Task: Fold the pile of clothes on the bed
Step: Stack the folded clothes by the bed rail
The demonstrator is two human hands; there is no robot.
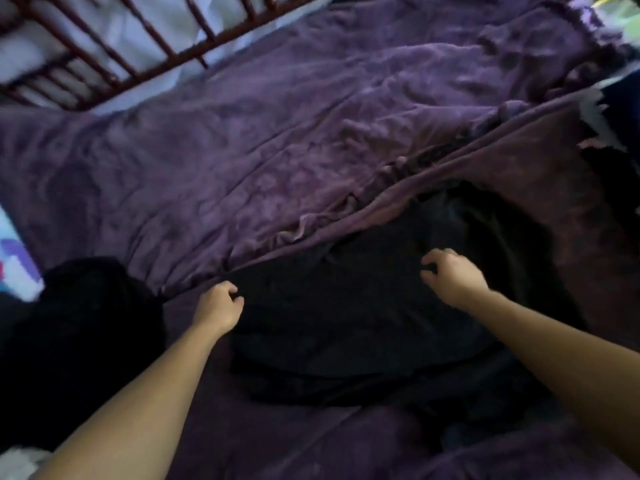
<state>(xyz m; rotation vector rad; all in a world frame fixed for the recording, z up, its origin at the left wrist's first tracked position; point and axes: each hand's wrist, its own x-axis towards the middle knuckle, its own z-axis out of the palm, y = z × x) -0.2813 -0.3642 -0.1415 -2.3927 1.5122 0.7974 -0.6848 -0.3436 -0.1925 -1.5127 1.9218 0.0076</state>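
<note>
Early days tbh. Left hand (220,304) pinched edge of black garment (346,317); right hand (450,275) half-curled over it, grip unclear. Nothing visibly folded, dark heap (79,323) probably waiting.

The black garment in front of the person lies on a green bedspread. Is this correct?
Not quite. The head view shows the black garment lying on a purple bedspread, not a green one. The rest is correct: it lies in front of the person.

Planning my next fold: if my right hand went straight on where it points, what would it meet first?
Likely the black garment beneath the right hand, then the purple blanket's ruffled edge; depth is unclear.
</note>
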